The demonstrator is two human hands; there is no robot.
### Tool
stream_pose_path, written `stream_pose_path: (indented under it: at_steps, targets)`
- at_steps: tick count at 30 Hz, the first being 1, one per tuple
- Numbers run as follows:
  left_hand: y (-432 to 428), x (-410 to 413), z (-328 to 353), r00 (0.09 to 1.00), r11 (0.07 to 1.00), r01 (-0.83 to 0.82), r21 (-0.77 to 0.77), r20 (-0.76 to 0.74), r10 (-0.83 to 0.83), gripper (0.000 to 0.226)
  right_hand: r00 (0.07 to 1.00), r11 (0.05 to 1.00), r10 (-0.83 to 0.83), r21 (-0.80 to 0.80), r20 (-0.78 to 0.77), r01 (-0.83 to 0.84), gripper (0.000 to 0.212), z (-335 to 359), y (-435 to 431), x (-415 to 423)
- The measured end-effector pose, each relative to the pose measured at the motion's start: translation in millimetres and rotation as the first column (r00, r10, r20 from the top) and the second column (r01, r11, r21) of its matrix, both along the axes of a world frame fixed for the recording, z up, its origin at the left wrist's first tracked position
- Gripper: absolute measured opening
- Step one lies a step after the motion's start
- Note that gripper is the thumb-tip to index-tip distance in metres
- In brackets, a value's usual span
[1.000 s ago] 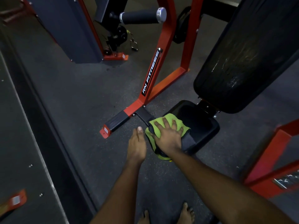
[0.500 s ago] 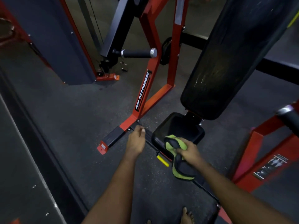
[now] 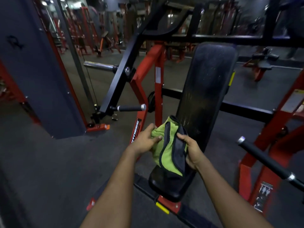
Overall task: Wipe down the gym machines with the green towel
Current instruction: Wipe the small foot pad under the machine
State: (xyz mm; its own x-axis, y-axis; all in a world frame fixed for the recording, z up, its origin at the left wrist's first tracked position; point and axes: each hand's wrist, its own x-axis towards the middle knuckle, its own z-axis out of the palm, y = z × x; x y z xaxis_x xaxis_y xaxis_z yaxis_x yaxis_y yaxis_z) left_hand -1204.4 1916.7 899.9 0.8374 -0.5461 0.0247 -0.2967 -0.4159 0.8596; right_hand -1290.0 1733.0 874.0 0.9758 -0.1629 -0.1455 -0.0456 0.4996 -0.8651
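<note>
The green towel (image 3: pixel 167 153), with a dark grey side and black edging, hangs in the air above the machine's black seat pad (image 3: pixel 169 186). My left hand (image 3: pixel 144 140) grips its upper left part, and my right hand (image 3: pixel 192 150) grips its right edge. Behind the towel rises the tall black back pad (image 3: pixel 207 89) of the red-framed machine (image 3: pixel 141 89), with faint smears on its surface.
A black handle with a chrome tip (image 3: pixel 131 108) sticks out on the left and another handle bar (image 3: pixel 266 160) crosses at the right. A grey weight-stack cover (image 3: pixel 32 71) stands at the left. More red machines fill the far room. Dark rubber floor (image 3: pixel 49 162) lies at the left.
The towel was pressed on the seat pad under my right hand; it has been lifted off and both hands hold it now. My view has risen from the floor to the back pad.
</note>
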Motion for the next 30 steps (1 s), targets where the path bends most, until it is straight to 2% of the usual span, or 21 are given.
stream_pose_path:
  at_steps: [3, 6, 8, 10, 13, 15, 17, 20, 24, 26, 28, 30]
  targets:
    - [10, 3, 38, 0.978, 0.998, -0.061, 0.011, 0.199, 0.058, 0.018, 0.996, 0.994, -0.065, -0.085, 0.065, 0.07, 0.051, 19, -16, 1]
    - [16, 9, 66, 0.961, 0.998, -0.042, 0.053, 0.275, 0.025, 0.026, 0.998, 0.977, 0.035, -0.213, 0.061, -0.021, 0.056, 36, -22, 1]
    - [17, 7, 81, 0.952, 0.996, -0.016, 0.092, 0.306, -0.013, 0.029, 0.993, 0.921, 0.115, -0.376, 0.02, -0.099, 0.058, 48, -16, 1]
    - [19, 6, 94, 0.946, 0.994, -0.011, 0.112, 0.322, -0.026, 0.023, 0.989, 0.85, 0.145, -0.509, -0.017, -0.133, 0.06, 55, -10, 1]
    - [27, 7, 114, 0.938, 0.981, 0.0, 0.193, 0.339, -0.066, 0.016, 0.981, 0.761, 0.181, -0.641, 0.068, -0.096, 0.059, 60, 0, 1]
    - [34, 9, 128, 0.928, 0.965, 0.012, 0.261, 0.356, -0.107, 0.017, 0.97, 0.693, 0.204, -0.719, 0.135, -0.045, 0.07, 65, 4, 2]
    - [40, 9, 140, 0.925, 0.962, 0.012, 0.272, 0.363, -0.114, 0.018, 0.959, 0.666, 0.236, -0.745, 0.154, -0.045, 0.084, 69, 7, 6]
    - [47, 9, 152, 0.919, 0.964, 0.001, 0.267, 0.38, -0.107, 0.023, 0.959, 0.611, 0.234, -0.791, 0.161, -0.016, 0.095, 70, 11, 11]
    - [54, 6, 161, 0.914, 0.962, -0.037, 0.269, 0.398, -0.076, 0.026, 0.963, 0.623, 0.172, -0.78, 0.207, 0.056, 0.101, 69, 16, 10]
    - [57, 7, 162, 0.901, 0.961, -0.079, 0.264, 0.431, -0.044, 0.024, 0.988, 0.595, 0.104, -0.803, 0.113, 0.03, 0.095, 67, 14, 12]
    - [59, 7, 162, 0.893, 0.961, -0.104, 0.255, 0.449, -0.023, 0.02, 0.995, 0.662, 0.095, -0.745, -0.029, -0.085, 0.078, 63, 14, 14]
    - [60, 6, 161, 0.893, 0.958, -0.119, 0.261, 0.45, -0.011, 0.016, 0.986, 0.698, 0.134, -0.696, -0.101, -0.166, 0.061, 60, 17, 16]
